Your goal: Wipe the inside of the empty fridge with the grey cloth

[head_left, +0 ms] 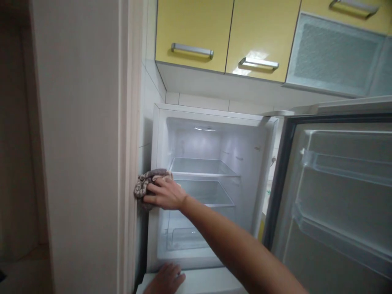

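The refrigerator (251, 179) stands open, its interior lit. Its open door (352, 192) hangs to the right; should it swing in, it would likely strike the right forearm (226, 234), which is stretched across the opening. Door casing (125, 143) at left stands close to the refrigerator's side, with a narrow gap behind it; a hard push that way could knock the knuckles. Yellow cabinets (192, 24) hang overhead, above the reach. Clear racks (343, 168) line the door. Glass shelves (205, 175) lie just behind the working point; a slip inward would probably bump a front corner. A clear drawer (183, 241) sits lower, partly hidden by the forearm. The white ledge (202, 279) below supports the left hand (165, 279), fingers loosely extended, holding nothing visible; weight placed there could slide if the surface is slick. The right hand (167, 195) has its fingers bent over a bunched patterned cloth (143, 185), gripping it. The cloth sits against the refrigerator's front left edge; if the grip slackens, a loose fold could catch in the gap
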Tool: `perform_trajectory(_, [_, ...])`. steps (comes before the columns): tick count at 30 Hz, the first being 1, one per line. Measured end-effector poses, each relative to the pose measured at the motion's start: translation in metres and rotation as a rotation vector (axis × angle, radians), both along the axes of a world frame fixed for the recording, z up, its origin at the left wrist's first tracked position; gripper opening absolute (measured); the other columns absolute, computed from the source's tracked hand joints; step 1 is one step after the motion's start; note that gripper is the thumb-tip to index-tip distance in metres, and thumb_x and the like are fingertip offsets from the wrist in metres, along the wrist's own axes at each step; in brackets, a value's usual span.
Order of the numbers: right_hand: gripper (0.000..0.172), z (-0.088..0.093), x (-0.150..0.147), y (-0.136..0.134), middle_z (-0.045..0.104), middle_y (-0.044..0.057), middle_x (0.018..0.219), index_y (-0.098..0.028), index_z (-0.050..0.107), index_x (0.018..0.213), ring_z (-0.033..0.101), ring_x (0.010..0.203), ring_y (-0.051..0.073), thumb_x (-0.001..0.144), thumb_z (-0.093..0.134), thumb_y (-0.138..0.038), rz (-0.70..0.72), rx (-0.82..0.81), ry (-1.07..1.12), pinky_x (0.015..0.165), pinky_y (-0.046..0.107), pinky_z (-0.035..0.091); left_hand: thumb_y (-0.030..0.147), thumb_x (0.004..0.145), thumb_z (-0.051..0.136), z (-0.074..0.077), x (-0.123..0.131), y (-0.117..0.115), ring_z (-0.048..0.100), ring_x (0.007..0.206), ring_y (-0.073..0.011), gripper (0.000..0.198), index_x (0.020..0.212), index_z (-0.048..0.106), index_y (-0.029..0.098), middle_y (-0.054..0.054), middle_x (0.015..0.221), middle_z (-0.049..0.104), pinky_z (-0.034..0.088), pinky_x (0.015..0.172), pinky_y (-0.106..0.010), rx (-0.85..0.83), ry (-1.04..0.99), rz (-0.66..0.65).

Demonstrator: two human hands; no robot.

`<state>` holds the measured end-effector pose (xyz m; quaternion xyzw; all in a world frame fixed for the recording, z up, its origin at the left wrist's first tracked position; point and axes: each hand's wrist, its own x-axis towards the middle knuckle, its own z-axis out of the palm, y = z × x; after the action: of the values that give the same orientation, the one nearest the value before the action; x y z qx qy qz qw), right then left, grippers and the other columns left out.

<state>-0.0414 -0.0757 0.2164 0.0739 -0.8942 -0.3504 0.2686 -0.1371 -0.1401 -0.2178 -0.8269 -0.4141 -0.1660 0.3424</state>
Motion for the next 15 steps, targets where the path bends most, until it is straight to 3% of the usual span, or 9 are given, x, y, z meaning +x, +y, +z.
perform_trajectory(3, [0.026,0.088,-0.009,0.006,0.057,0.008,0.139,-0.035,0.069,0.131,0.048,0.125,0.028,0.109,0.056,-0.039,-0.053,-0.008,0.193,0.099,0.043,0.048,0.037,0.098,0.073,-0.009,0.002,0.011,0.065,0.090,-0.0198,0.020,0.113,0.064,0.028,0.000,0.100,0.071,0.050,0.085,-0.031,0.092,-0.048,-0.015])
perform_trajectory(6, [0.039,0.166,-0.029,0.003,0.049,0.013,0.146,-0.032,0.062,0.141,0.041,0.137,0.034,0.103,0.065,-0.041,-0.122,-0.114,0.500,0.114,0.053,0.042,0.039,0.100,0.070,-0.013,0.005,0.012,0.060,0.078,-0.0190,0.015,0.109,0.065,0.028,0.000,0.090,0.068,0.047,0.077,-0.032,0.086,-0.072,0.014])
perform_trajectory(8, [0.051,0.192,-0.044,-0.001,0.044,0.015,0.153,-0.029,0.057,0.147,0.036,0.141,0.038,0.099,0.070,-0.041,-0.155,-0.219,0.668,0.117,0.058,0.040,0.041,0.100,0.070,-0.010,0.006,0.008,0.062,0.082,-0.0206,0.021,0.115,0.065,0.028,-0.002,0.098,0.071,0.047,0.079,-0.033,0.030,-0.069,0.041])
perform_trajectory(9, [0.057,0.193,-0.050,-0.003,0.041,0.015,0.156,-0.029,0.055,0.150,0.035,0.142,0.039,0.097,0.073,-0.042,-0.163,-0.269,0.718,0.117,0.060,0.040,0.045,0.099,0.070,-0.005,0.006,0.007,0.063,0.086,-0.0218,0.026,0.118,0.065,0.027,-0.003,0.103,0.072,0.048,0.081,-0.034,-0.015,-0.067,0.044])
perform_trajectory(10, [0.061,0.184,-0.055,-0.004,0.040,0.015,0.157,-0.030,0.055,0.151,0.034,0.143,0.040,0.095,0.075,-0.042,-0.168,-0.316,0.746,0.117,0.062,0.040,0.048,0.099,0.070,0.001,0.006,0.005,0.063,0.089,-0.0229,0.032,0.121,0.064,0.026,-0.004,0.107,0.072,0.049,0.083,-0.035,-0.064,-0.069,0.043])
perform_trajectory(12, [0.067,0.135,-0.059,-0.008,0.042,0.014,0.157,-0.032,0.057,0.152,0.036,0.143,0.041,0.090,0.080,-0.044,-0.171,-0.396,0.727,0.118,0.063,0.040,0.047,0.099,0.069,0.017,0.009,-0.001,0.064,0.092,-0.0236,0.034,0.126,0.063,0.026,-0.005,0.110,0.072,0.051,0.087,-0.036,-0.140,-0.093,0.030])
perform_trajectory(13, [0.067,0.097,-0.057,-0.010,0.044,0.014,0.155,-0.034,0.060,0.150,0.038,0.142,0.041,0.087,0.082,-0.044,-0.177,-0.431,0.687,0.119,0.064,0.041,0.044,0.100,0.068,0.026,0.013,-0.006,0.064,0.093,-0.0232,0.033,0.128,0.063,0.027,-0.004,0.110,0.072,0.051,0.089,-0.036,-0.163,-0.111,0.023])
perform_trajectory(15, [0.066,0.001,-0.043,-0.016,0.053,0.013,0.148,-0.039,0.066,0.145,0.047,0.136,0.041,0.082,0.085,-0.045,-0.206,-0.512,0.556,0.117,0.066,0.043,0.037,0.101,0.066,0.044,0.023,-0.027,0.066,0.098,-0.0230,0.033,0.134,0.062,0.030,-0.003,0.113,0.073,0.051,0.095,-0.037,-0.201,-0.150,0.028])
